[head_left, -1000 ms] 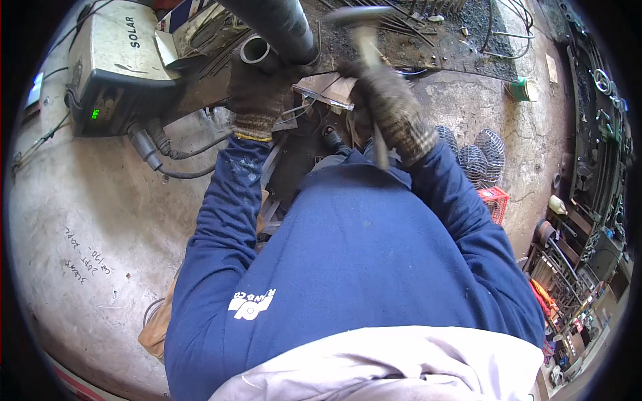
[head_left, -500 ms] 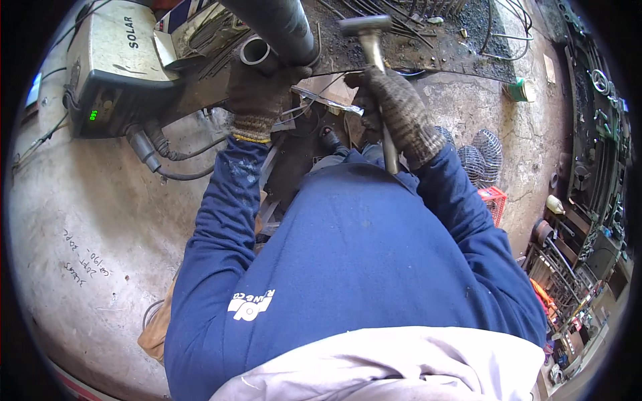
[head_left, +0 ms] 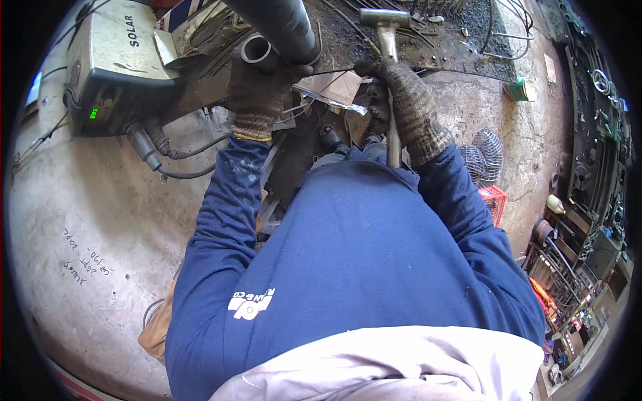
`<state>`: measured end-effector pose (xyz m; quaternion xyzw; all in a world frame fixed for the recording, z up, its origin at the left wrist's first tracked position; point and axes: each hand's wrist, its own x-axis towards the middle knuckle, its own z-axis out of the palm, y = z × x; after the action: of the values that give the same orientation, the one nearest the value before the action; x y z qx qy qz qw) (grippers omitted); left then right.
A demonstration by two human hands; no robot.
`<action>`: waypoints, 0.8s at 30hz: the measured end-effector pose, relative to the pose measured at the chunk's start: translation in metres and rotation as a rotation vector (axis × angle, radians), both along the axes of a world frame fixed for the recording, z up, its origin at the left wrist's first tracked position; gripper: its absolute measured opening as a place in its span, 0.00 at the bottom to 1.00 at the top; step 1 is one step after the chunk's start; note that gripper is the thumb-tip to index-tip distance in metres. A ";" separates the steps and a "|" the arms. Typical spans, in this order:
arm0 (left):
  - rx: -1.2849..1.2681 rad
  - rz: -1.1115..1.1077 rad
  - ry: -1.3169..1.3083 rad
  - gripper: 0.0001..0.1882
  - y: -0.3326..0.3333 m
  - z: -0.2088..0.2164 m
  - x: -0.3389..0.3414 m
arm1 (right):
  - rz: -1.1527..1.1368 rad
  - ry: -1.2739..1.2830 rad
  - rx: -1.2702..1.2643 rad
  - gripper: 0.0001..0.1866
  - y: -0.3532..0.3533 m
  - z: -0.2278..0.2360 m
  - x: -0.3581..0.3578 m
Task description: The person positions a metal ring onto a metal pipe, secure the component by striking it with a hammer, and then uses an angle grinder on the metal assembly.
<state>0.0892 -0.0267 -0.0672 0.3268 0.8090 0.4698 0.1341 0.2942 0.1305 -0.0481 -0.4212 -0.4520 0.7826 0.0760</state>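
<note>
In our right hand (head_left: 408, 97), gloved in grimy brown knit, we held a hammer (head_left: 387, 43), with the glove wrapped around its shaft. The hammer's head was dull grey and blunt at both ends, and it sat crosswise above the near part of the table (head_left: 468, 61). The shaft was bare, silvery metal, scuffed and smudged; its butt came out past the glove, close to our blue sweater (head_left: 361, 254).

Our left hand (head_left: 259, 97), in a similar glove, lay against a short tube (head_left: 257, 61) and reached to the foot of a large pipe (head_left: 281, 30). Its underside was hidden, so we could not tell what it gripped. The tube showed us its open end, a pale, worn ring around a greyer bore. Just beside it, the large pipe was dark grey, with lighter scuffs near its lower end. A cream-and-black machine (head_left: 120, 50) stood further left.
</note>
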 end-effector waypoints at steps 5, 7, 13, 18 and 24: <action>-0.054 0.113 -0.015 0.44 -0.001 0.005 0.007 | 0.040 0.060 0.003 0.26 0.000 0.028 0.000; -0.057 0.158 0.028 0.44 -0.001 -0.001 0.007 | 0.022 0.061 0.024 0.26 -0.002 0.017 -0.002; -0.088 0.124 -0.033 0.45 -0.003 0.006 0.008 | 0.261 -0.089 0.184 0.20 -0.015 0.015 -0.011; -0.028 0.031 -0.122 0.45 0.004 0.018 0.009 | 0.259 -0.077 -0.069 0.22 -0.018 0.022 -0.012; -0.099 0.168 0.144 0.46 -0.006 -0.014 0.002 | 0.211 -0.071 0.202 0.23 -0.009 0.006 -0.010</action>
<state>0.0910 -0.0324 -0.0813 0.2839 0.8634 0.4139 0.0519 0.2840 0.1213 -0.0419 -0.3891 -0.5726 0.7214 0.0192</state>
